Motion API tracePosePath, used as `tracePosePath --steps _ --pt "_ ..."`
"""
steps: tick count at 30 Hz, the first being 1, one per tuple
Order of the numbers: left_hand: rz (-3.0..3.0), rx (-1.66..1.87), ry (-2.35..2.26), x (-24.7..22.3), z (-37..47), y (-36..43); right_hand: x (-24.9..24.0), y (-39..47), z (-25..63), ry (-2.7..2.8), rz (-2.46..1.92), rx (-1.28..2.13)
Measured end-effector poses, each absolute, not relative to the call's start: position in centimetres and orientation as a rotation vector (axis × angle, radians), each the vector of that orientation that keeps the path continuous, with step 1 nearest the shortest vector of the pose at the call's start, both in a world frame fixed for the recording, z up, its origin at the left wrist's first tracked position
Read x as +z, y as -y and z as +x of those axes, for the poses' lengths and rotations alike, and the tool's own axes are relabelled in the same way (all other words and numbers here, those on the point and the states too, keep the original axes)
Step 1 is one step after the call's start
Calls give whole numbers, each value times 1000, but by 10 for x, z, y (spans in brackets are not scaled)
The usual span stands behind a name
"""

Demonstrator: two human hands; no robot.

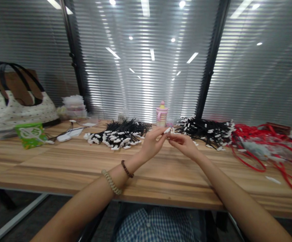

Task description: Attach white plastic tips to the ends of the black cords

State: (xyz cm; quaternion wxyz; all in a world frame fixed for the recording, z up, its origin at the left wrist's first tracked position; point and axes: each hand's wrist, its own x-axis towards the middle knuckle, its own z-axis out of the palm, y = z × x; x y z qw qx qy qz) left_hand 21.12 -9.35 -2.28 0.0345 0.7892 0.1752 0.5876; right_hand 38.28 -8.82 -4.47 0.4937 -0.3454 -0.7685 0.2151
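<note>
Head view: left hand (152, 144) pinches a small white plastic connector (167, 130), just in front of the pink-and-yellow striped cup (162, 116). Right hand (183, 145) has fingertips together at the connector (can't tell if gripping). Black cables with white ends (122, 134) left of cup, tangled red cords (251, 134) far right of it.

The single head view looks from above and behind the fingers (159, 131), facing forward and down across the wooden table (85, 164) toward the blinds (140, 85).
</note>
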Motion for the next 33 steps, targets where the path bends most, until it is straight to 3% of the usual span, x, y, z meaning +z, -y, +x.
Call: tracePosePath --steps 7,12,17,21,29,33 --pt "1846 2165 -574 19 181 89 -36 70 421 1436 -1055 409" --pt "1349 1966 -361 38 159 81 -42 55 453 1406 -1480 104" --pt "935 1523 -275 44 144 72 -59 46 469 1449 -1822 57" --pt "1001 1277 -502 22 157 59 -76 39 483 1394 -1969 81" --pt "1339 1164 -946 -73 208 38 -81 35 489 1397 -1996 170" --pt "1387 1092 -1037 -83 209 34 -74 38 474 1336 -1881 250"
